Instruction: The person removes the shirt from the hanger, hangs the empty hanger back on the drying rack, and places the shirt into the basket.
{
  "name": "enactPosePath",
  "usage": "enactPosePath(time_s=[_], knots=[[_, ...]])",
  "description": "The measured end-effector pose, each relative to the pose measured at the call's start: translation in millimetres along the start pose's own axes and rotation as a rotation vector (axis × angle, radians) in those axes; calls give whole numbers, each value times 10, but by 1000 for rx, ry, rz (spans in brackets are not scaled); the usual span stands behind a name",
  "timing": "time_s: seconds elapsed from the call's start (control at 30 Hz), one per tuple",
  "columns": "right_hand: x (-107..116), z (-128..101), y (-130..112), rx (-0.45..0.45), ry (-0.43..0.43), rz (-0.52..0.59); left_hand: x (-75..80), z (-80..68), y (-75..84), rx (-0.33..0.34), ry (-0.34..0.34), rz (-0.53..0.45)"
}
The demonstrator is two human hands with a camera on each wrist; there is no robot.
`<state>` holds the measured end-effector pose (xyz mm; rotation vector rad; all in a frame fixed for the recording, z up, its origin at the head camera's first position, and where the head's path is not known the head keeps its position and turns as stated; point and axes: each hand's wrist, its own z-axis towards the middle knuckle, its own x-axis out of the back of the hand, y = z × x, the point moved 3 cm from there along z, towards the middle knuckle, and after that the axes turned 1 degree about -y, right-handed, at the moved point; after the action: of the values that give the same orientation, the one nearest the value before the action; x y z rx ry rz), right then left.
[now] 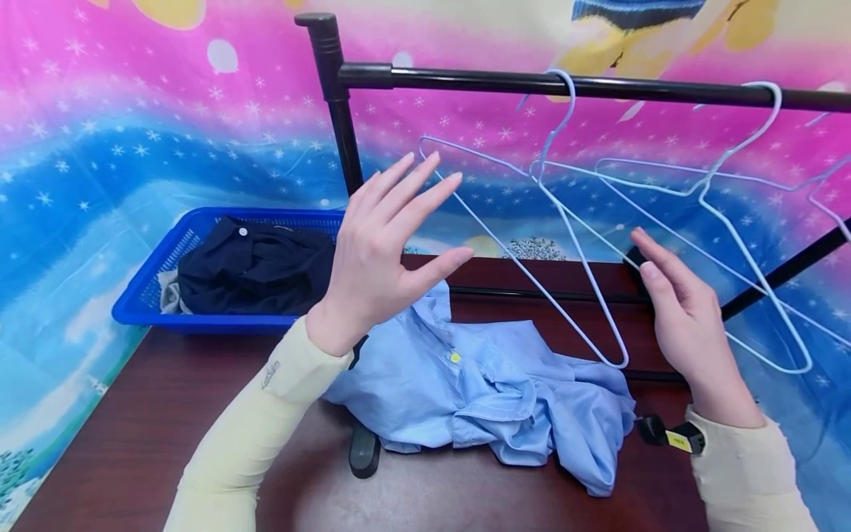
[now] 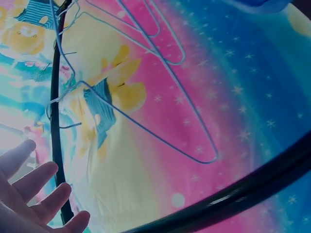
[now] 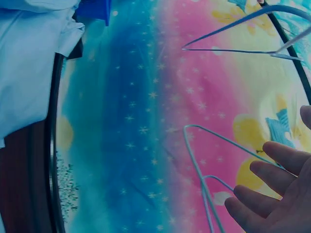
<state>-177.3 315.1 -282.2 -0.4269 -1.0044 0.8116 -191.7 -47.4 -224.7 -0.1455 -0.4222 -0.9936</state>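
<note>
My left hand (image 1: 372,255), fingers spread, is raised in front of the basket and the rack, its fingertips overlapping the end of the nearest pale blue wire hanger (image 1: 623,358) in the head view. Nothing is in its grasp. To the right, my right hand (image 1: 691,332) has its fingers extended beside a second wire hanger (image 1: 807,362). Its fingers overlap a hanger (image 3: 190,145) in the right wrist view, without curling round it. Below both hands lies a crumpled light blue shirt (image 1: 412,384) with a yellow button, spread on the table. Part of its collar is behind my left hand.
A black garment rack's rail (image 1: 452,78) runs across the top, carrying several hangers. At left, a blue plastic basket (image 1: 142,295) holds a dark navy garment (image 1: 266,266) and something grey. A black rack foot (image 1: 364,452) protrudes under the shirt on the brown table (image 1: 199,384).
</note>
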Motion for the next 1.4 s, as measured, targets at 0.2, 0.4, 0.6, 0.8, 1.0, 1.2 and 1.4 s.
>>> enactPosePath(time_s=[0.2,0.4,0.6,0.8,1.0,1.2,1.4], knots=[[-123,-51,77,-52,-30,-55,-44,-185,-33,55,-55,7],[-255,-101,111,-11,-34,-92,-102,-389,-51,105,-160,43],[-380,-153,101,93,23,-116,-178,-575,-49,134,-276,67],[-491,-200,122,109,-1,-92,-241,-746,-19,149,-408,106],[-639,-261,105,111,-117,-92,-294,-927,8,192,-575,169],[-825,-360,106,89,-335,-180,-350,-1129,35,224,-747,207],[-993,-435,111,104,-437,-248,-398,-1259,31,255,-832,177]])
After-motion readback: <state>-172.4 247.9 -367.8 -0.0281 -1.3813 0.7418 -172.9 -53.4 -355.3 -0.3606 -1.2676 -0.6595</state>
